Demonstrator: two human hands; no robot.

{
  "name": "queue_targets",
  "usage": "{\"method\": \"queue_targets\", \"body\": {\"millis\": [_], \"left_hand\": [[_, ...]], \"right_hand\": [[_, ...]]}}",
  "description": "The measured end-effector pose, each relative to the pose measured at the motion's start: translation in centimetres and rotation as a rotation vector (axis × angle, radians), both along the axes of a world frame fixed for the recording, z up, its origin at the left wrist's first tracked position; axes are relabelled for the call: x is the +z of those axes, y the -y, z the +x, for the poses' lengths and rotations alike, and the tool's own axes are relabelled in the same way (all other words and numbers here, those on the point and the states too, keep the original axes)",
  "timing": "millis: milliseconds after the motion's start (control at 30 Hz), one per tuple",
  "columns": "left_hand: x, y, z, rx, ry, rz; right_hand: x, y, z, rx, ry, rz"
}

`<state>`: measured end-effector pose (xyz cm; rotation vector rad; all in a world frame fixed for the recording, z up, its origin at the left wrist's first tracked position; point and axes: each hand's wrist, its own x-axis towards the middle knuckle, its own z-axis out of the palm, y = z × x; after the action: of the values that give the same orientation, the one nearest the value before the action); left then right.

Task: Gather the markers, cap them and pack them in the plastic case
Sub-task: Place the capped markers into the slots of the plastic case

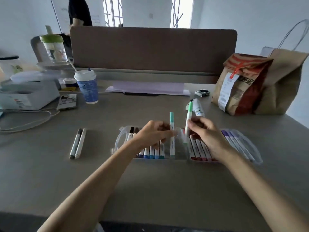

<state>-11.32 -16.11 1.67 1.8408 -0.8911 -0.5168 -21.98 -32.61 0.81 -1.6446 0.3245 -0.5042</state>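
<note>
A clear plastic case point(122, 136) lies open on the grey table, with rows of capped markers in it: brown and blue ones at the left, red ones point(199, 150) in the middle, purple ones point(234, 139) at the right. My left hand point(155, 131) pinches a teal marker point(172, 131), held upright over a gap in the case. My right hand point(207, 133) holds a light green marker point(188, 118), tilted, its lower end over the case. Two loose markers, a grey one point(76, 143) and a white one point(81, 143), lie side by side left of the case.
A blue paper cup point(88, 87) and a white box point(28, 97) with cables stand at the back left. Brown paper bags point(250, 84) stand at the back right, a white tube point(198, 108) behind my right hand. A brown desk divider point(150, 47) closes the back.
</note>
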Motion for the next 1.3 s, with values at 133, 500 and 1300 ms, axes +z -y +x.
{"method": "queue_targets", "body": {"millis": [133,500,1300], "left_hand": [[-0.3,-0.1,0.6,0.035,0.054,-0.006],[-1.6,-0.1,1.4,0.102,0.191,0.077],[-3.1,-1.0,1.7,0.062,0.917,0.275]], "right_hand": [[-0.2,0.3,0.1,0.012,-0.02,-0.005],[0.6,-0.2,-0.3,0.057,0.012,0.017],[1.1,-0.2,-0.8,0.057,0.002,0.044]]}}
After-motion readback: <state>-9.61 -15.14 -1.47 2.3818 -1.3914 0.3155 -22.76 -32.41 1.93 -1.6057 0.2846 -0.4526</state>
